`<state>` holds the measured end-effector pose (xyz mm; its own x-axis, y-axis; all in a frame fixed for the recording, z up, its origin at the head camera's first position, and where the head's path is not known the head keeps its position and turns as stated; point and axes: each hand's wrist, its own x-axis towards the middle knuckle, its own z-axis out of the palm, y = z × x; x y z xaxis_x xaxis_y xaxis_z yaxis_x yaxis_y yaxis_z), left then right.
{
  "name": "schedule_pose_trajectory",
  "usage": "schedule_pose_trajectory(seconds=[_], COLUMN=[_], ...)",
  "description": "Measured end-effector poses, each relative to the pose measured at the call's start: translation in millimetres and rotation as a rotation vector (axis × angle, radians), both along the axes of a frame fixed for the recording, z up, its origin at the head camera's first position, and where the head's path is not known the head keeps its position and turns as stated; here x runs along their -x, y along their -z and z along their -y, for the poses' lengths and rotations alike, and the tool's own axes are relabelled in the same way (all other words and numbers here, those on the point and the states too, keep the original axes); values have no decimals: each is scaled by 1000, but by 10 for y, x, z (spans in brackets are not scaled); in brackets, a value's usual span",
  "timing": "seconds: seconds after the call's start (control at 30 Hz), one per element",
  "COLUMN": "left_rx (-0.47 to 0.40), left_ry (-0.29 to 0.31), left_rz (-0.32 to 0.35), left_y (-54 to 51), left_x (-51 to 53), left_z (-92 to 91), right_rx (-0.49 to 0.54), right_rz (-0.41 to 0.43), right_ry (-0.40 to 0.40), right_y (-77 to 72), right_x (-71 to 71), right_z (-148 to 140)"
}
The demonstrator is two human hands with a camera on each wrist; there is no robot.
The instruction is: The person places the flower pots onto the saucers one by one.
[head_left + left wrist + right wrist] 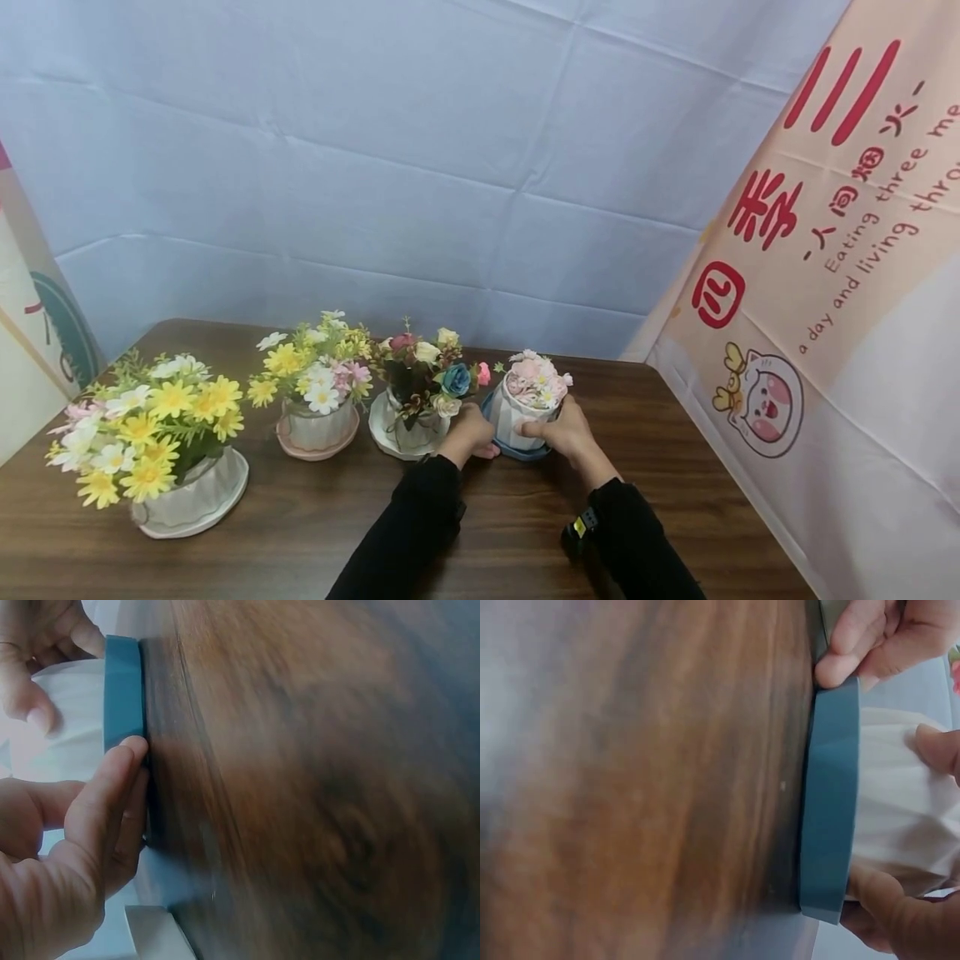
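A white fluted pot [512, 412] of pale pink and white flowers [536, 380] stands on a blue saucer [525, 455] at the right of the row. My right hand [567, 432] grips the pot's side, thumb at the front and fingers around the right. At the saucer's left edge, my left hand [472, 430] pinches the rim. The left wrist view shows those left fingertips [133, 744] against the blue rim [124, 690], low by the tabletop. In the right wrist view the saucer [831, 802] sits under the pot [889, 795], seemingly flat on the table.
Left of my left hand stands a pot of blue, cream and red roses [423, 375] on a white saucer [390, 433]. Farther left are two pots of yellow and white daisies [318, 383], one nearer the front [157, 417]. Cloth [375, 167] hangs behind the wooden table [300, 533].
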<state>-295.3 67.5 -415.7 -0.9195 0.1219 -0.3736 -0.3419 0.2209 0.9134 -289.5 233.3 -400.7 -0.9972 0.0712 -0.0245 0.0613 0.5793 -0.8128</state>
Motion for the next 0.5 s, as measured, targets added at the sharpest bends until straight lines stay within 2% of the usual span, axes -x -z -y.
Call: schedule_pose_trajectory(seconds=[0.17, 0.33, 0.5], left_rx=[-12, -3, 17], left_ry=[-21, -40, -30], left_rz=[-14, -21, -20], left_y=[13, 20, 20], left_x=[4, 2, 8], left_z=[-11, -22, -19], right_rx=[24, -11, -28], right_rz=[-2, 13, 32], right_ry=[-31, -40, -38], right_y=[-30, -54, -24], right_x=[10, -3, 11], right_z=[-15, -18, -45])
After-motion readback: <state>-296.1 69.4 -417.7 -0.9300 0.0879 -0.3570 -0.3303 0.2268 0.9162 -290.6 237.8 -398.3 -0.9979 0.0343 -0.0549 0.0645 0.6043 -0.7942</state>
